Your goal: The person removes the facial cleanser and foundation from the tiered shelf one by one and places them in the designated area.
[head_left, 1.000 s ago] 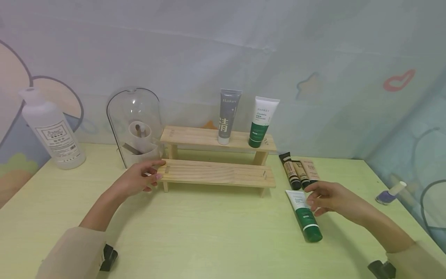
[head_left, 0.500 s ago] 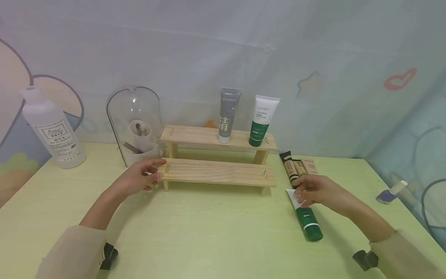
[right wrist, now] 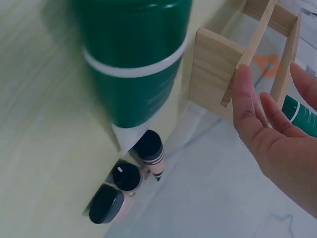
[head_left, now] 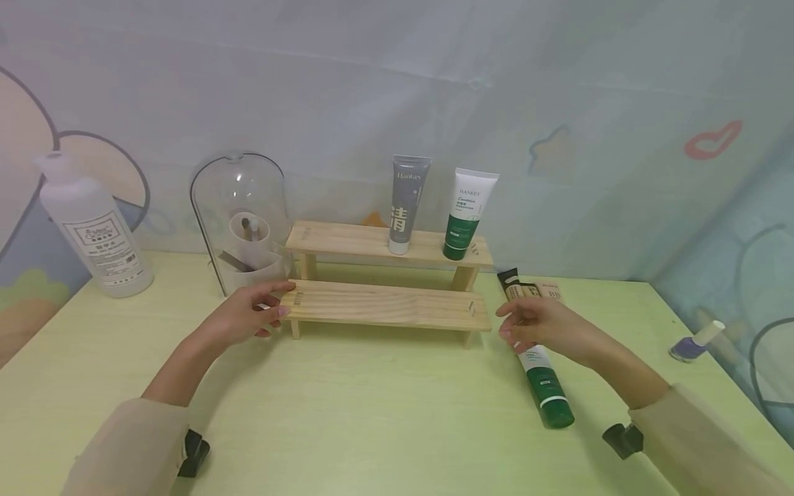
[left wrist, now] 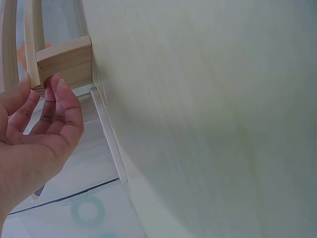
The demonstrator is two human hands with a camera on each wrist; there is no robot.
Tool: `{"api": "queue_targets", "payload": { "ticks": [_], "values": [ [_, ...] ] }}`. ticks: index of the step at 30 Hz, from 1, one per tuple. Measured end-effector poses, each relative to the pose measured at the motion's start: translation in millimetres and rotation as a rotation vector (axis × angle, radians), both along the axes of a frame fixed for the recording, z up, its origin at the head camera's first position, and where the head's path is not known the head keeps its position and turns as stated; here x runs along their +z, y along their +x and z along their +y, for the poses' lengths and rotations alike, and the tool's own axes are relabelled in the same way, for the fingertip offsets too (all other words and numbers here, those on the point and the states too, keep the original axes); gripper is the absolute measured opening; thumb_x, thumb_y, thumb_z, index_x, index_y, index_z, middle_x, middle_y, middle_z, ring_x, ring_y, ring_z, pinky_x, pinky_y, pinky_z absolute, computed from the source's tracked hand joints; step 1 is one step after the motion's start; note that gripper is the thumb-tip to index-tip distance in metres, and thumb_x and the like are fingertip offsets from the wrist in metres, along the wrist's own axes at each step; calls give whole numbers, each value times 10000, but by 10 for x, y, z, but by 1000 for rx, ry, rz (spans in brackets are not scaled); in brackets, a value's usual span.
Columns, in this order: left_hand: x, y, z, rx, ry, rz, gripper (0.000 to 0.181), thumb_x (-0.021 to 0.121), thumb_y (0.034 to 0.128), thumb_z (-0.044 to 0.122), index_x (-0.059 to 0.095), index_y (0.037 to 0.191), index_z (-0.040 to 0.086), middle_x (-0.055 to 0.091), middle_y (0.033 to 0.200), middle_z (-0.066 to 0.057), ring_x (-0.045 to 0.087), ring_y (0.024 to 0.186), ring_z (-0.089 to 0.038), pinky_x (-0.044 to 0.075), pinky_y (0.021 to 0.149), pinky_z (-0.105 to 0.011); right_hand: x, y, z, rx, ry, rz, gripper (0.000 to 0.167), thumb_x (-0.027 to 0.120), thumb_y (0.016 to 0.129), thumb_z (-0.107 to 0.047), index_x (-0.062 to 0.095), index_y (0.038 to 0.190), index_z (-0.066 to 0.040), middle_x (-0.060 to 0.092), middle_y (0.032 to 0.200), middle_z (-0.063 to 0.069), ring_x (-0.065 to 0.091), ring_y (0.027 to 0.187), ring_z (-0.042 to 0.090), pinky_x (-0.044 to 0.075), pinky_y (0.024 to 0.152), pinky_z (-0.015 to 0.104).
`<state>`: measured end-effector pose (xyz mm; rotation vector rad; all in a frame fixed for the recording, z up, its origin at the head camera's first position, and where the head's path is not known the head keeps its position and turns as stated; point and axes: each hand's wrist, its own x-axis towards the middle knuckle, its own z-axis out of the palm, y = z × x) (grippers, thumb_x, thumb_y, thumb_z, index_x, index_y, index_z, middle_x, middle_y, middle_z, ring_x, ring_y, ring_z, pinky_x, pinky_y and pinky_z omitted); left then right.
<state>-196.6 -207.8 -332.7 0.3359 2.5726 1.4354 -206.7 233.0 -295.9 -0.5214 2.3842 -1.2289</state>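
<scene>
A: What is the state of the left hand (head_left: 245, 317)?

B: Closed in a pinch. Thumb and fingers grip the left end of the lower wooden shelf (head_left: 384, 304), which stands level on the table (head_left: 372, 420).

A: And the right hand (head_left: 546, 329)?

B: It holds nothing. The fingers are loosely bent, their tips just beside the right end of the same shelf; the head view shows a narrow gap.

A: What lies beneath that hand?

B: A green-and-white tube (head_left: 547, 389), flat on the table, its white end partly covered. Beyond it lie three small tubes (right wrist: 126, 176), side by side, dark caps turned toward the larger tube.

A: Describe the upper wooden shelf (head_left: 347, 240).

B: It stands behind the lower one and bears a gray tube (head_left: 406, 200) and, to its right, a second green-and-white tube (head_left: 465, 213), both upright on their caps.

A: The margins?

B: At left, a white bottle (head_left: 99, 238) and a clear-domed holder (head_left: 238, 186); at far right, purple nail polish (head_left: 687, 349).
</scene>
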Motion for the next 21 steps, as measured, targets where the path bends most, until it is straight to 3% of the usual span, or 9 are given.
{"api": "queue_targets", "payload": {
  "ticks": [14, 21],
  "values": [
    [-3, -5, -2, 0, 14, 3, 476, 523, 931, 85, 363, 1366, -22, 505, 1010, -186, 556, 817, -269, 497, 690, -362, 101, -145, -369, 13, 2, 103, 359, 578, 870, -37, 471, 1184, 100, 588, 987, 165, 601, 832, 281, 508, 729, 354],
    [3, 1, 3, 3, 21, -4, 474, 524, 931, 86, 365, 1365, -21, 502, 1015, -183, 556, 833, -270, 495, 695, -363, 136, -240, -527, -3, -34, 180, 271, 565, 865, 15, 518, 1130, 43, 570, 1048, 212, 563, 963, 305, 493, 768, 374]
  ]
}}
